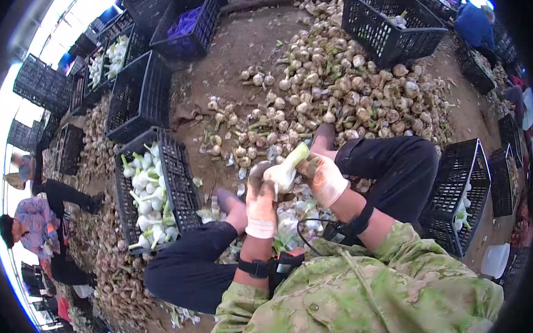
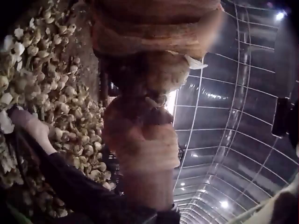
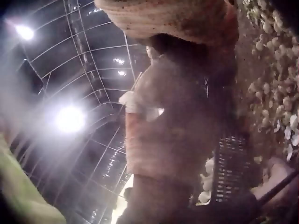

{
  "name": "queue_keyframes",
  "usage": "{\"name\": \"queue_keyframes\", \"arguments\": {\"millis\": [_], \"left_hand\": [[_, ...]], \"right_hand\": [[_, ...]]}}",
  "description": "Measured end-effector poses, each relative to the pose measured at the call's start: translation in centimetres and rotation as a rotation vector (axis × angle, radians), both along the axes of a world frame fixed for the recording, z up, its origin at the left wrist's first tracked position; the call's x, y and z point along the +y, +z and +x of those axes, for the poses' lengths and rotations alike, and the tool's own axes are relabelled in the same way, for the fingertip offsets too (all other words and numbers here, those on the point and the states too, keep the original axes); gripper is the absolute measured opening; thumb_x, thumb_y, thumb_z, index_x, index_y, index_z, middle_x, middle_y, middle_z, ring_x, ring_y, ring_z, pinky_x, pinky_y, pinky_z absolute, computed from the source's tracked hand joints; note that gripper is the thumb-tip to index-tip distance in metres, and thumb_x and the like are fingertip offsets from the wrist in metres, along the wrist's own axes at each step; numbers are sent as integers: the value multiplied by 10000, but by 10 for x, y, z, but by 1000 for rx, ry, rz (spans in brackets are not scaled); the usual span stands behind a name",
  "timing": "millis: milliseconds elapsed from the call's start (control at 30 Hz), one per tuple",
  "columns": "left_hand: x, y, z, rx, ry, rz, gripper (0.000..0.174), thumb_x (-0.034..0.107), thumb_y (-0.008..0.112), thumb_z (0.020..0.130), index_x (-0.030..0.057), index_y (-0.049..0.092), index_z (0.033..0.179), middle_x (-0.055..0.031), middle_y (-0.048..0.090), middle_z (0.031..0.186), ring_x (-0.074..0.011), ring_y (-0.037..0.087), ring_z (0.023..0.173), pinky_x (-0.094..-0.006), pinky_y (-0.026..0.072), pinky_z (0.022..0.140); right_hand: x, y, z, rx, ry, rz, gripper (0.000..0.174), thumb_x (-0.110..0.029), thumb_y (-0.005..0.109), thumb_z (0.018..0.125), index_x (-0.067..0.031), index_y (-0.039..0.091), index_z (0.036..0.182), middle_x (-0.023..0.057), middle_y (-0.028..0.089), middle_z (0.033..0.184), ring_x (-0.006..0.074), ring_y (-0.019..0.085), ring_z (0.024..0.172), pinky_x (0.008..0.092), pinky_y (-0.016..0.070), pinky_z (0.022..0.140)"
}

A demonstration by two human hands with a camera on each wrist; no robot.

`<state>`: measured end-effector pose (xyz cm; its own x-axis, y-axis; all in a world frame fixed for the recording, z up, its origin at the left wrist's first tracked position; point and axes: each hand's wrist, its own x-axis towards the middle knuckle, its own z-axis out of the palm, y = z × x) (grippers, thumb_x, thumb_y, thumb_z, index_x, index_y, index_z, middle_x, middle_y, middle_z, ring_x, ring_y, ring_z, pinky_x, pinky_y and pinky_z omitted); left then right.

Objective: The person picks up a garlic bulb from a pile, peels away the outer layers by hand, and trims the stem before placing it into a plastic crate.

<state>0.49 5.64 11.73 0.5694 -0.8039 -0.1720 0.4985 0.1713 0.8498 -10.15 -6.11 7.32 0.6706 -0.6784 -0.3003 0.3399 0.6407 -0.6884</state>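
In the head view a white garlic bulb (image 1: 283,174) with a pale green stem is held between two gloved hands above the lap. The left hand (image 1: 261,199) has its fingers curled round the bulb's side. At the stem side, the right hand (image 1: 325,178) pinches with thumb and fingers. Both gloves are pale with brown-stained fingertips. In the left wrist view the left hand (image 2: 145,28) fills the top and the other gloved hand (image 2: 140,135) is below it. In the right wrist view, dark and blurred, the right hand (image 3: 177,21) is at the top.
A pile of unpeeled garlic (image 1: 365,93) lies on the dirt floor ahead. A black crate (image 1: 182,181) of clean white bulbs stands at the left, another crate (image 1: 455,192) at the right. Peeled skins lie between the feet. Other people sit at the left edge and upper right.
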Motion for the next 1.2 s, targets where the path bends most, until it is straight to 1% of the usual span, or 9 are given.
{"name": "queue_keyframes", "arguments": {"millis": [167, 200, 233, 300, 367, 467, 567, 700, 1200], "left_hand": [[-4, 5, -37, -52, -33, 5, 505, -77, 590, 727, 18, 428, 1195, -55, 489, 1122, -151, 485, 991, -271, 434, 834], [-20, 0, -22, 747, 0, -358, 435, 22, 613, 770, 12, 449, 1172, -42, 538, 993, -135, 513, 911, -264, 441, 806], [-20, -2, -40, -97, 228, 47, 363, 173, 572, 837, 7, 469, 1144, -32, 558, 837, -133, 529, 837, -290, 450, 780], [-18, -6, -32, -247, 161, 144, 334, 245, 492, 874, 27, 480, 1126, -70, 548, 944, -153, 530, 853, -302, 447, 788], [-32, 11, -12, 506, 270, -93, 413, 441, 386, 886, 87, 529, 1044, -93, 568, 1023, -233, 545, 910, -358, 466, 754], [-9, 31, 9, 287, 309, -68, 446, 476, 389, 868, 92, 544, 1035, -75, 579, 996, -261, 567, 867, -388, 485, 724], [-1, 13, 24, 404, 225, -289, 467, 458, 393, 874, 71, 509, 1108, -86, 584, 968, -264, 585, 820, -393, 499, 704], [-3, 19, -13, -156, 84, -229, 1006, 676, 553, 661, 59, 196, 1370, -105, 351, 1317, -233, 395, 1163, -359, 337, 966], [4, 34, 9, -1555, 124, 360, 129, 67, 645, 670, 69, 619, 797, -82, 597, 696, -231, 565, 599, -320, 449, 579]], "right_hand": [[26, 70, -9, 414, -22, -1372, 238, 38, 577, 663, -81, 599, 868, 79, 478, 704, 187, 525, 708, 269, 427, 623], [31, 70, -10, 479, -19, -1374, 248, 51, 559, 677, -74, 596, 888, 73, 508, 739, 176, 531, 716, 271, 429, 620], [34, 70, -11, 546, -13, -1374, 258, 64, 541, 691, -68, 593, 907, 67, 538, 773, 165, 538, 725, 274, 431, 617], [36, 52, -4, -101, -3, -95, 267, 67, 503, 729, -47, 581, 957, 58, 582, 878, 145, 549, 746, 293, 445, 628], [6, 12, -18, -2, 43, -245, 259, 32, 475, 780, -16, 554, 1022, 56, 589, 967, 116, 550, 767, 277, 453, 637], [-47, 1, -19, 769, -21, -937, 152, -33, 477, 798, -18, 574, 914, 97, 620, 782, 213, 594, 674, 339, 503, 597], [-7, 99, -23, 789, 1091, -1247, 599, -196, 684, 670, -5, 448, 1187, 163, 614, 925, 265, 599, 840, 340, 476, 731], [25, 61, -12, 265, 421, -500, 667, -144, 687, 717, 13, 344, 1268, 118, 544, 1086, 181, 539, 929, 304, 448, 799], [8, 53, -16, 205, 424, -680, 503, -52, 629, 736, -20, 401, 1183, 74, 511, 1028, 141, 489, 932, 266, 416, 798]]}}
